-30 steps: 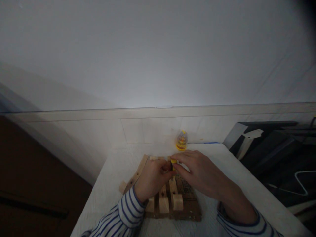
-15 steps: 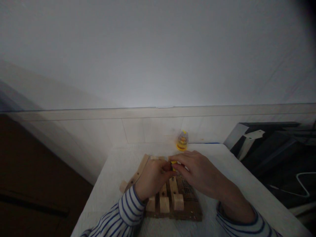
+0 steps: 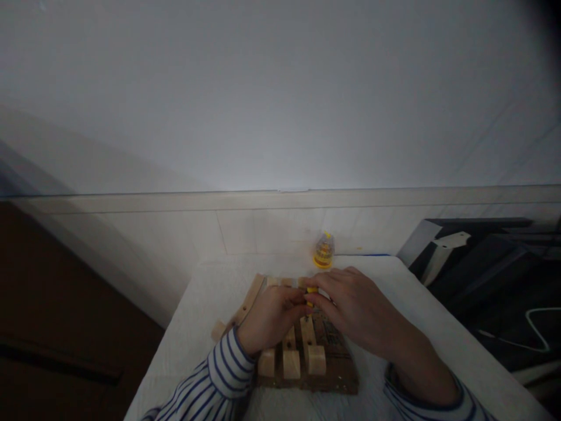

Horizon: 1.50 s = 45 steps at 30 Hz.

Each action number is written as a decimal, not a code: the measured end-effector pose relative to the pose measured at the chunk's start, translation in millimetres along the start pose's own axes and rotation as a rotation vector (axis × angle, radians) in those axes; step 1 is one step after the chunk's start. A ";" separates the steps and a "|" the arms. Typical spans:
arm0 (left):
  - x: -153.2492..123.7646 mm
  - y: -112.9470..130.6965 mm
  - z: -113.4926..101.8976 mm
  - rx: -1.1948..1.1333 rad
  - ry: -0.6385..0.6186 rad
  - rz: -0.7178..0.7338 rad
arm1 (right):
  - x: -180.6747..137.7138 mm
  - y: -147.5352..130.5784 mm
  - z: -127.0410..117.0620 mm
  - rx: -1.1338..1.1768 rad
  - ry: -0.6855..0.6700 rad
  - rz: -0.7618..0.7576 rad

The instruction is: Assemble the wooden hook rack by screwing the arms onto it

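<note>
My left hand (image 3: 272,316) is closed over the wooden pieces, its fingertips pinched against my right fingers; what they grip is hidden. My right hand (image 3: 350,307) pinches a small yellow piece (image 3: 311,290), which looks like a tool handle, between thumb and fingers. Below both hands, several pale wooden strips with dark holes and end blocks (image 3: 316,360) rest on a dark brown board (image 3: 324,383). A separate angled wooden strip (image 3: 252,295) lies at the left, partly behind my left hand.
A clear, dome-shaped container with a yellow base (image 3: 323,251) stands at the back of the white table (image 3: 175,362), near the wall (image 3: 272,231). Dark panels and a white cable (image 3: 537,327) are beyond the table's right edge.
The yellow piece and my right fingertips have shifted very slightly to the right. Both hands keep their pinched pose over the wooden strips.
</note>
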State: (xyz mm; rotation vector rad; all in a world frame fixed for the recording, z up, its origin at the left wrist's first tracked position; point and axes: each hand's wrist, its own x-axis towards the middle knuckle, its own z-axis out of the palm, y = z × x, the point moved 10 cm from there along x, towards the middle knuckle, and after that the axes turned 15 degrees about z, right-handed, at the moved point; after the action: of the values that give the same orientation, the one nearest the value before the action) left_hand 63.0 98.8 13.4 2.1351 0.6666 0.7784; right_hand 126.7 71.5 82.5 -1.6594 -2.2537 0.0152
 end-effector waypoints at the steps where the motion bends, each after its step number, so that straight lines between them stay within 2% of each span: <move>1: 0.1 0.1 0.3 -0.010 -0.002 -0.002 | -0.1 0.2 0.7 -0.006 0.001 0.002; 7: -0.3 -1.9 0.4 -0.043 0.017 0.003 | 1.3 2.3 5.7 -0.002 -0.017 0.025; 14: -1.6 -8.3 -2.5 -0.019 0.050 -0.064 | -0.1 0.2 2.1 0.037 0.016 0.009; 20: -2.1 -5.1 -9.7 0.024 0.098 -0.023 | 0.1 -4.5 3.2 0.109 0.013 0.018; 24: -2.7 -8.1 -9.7 0.022 0.105 -0.011 | -0.1 -3.5 0.6 0.183 -0.002 -0.003; 30: -1.8 -11.3 -8.2 -0.007 0.103 -0.074 | -1.3 -3.5 1.1 0.264 -0.046 -0.073; 37: -2.6 -17.4 -11.2 0.079 0.118 -0.082 | 1.6 -1.0 5.6 0.252 -0.051 -0.054; 40: -2.3 -17.6 -11.4 0.076 0.120 -0.046 | 1.7 -2.2 5.6 0.239 -0.044 -0.071; 45: -2.9 -19.0 -10.0 0.047 0.109 -0.065 | 2.5 -1.3 8.0 0.215 -0.056 -0.076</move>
State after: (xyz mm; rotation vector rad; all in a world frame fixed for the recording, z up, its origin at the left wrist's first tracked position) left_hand 50.1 112.6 2.8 2.1134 0.8149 0.8559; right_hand 122.6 75.0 75.9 -1.4781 -2.2641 0.2796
